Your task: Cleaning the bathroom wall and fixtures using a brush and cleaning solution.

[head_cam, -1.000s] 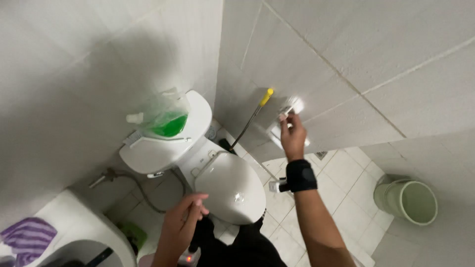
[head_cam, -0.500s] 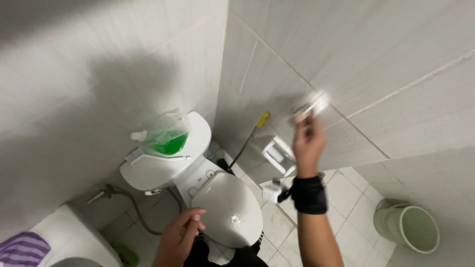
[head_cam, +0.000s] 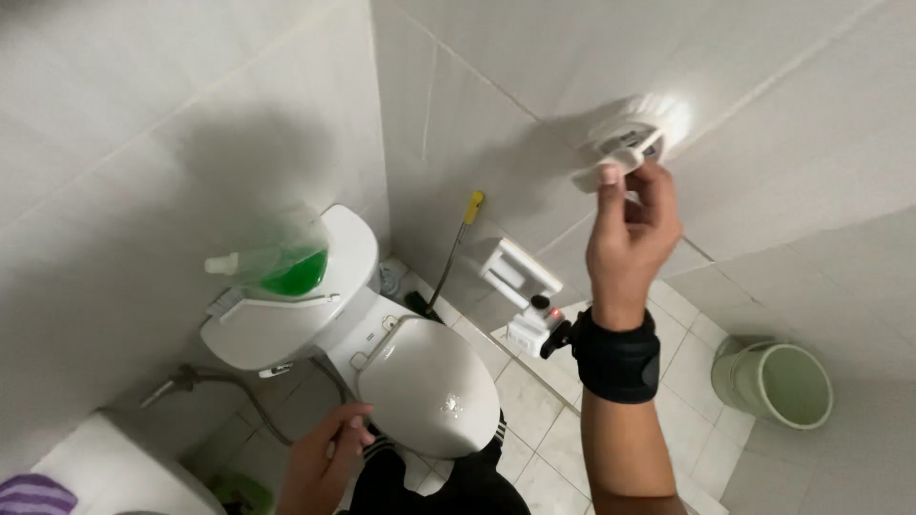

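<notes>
My left hand (head_cam: 320, 458) hangs low, loosely curled, beside the closed white toilet lid (head_cam: 429, 386). My right hand (head_cam: 630, 234) has climbed the grey tiled wall (head_cam: 792, 143) and pinches a white wad of tissue (head_cam: 630, 143) against it, higher than a second ago.

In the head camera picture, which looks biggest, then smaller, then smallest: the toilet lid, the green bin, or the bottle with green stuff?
1. Toilet lid, clearly biggest.
2. Green bin.
3. Bottle with green liquid.
The bin and bottle look close in size, and the bin stands farther from the camera, so that order is unsure.
</notes>
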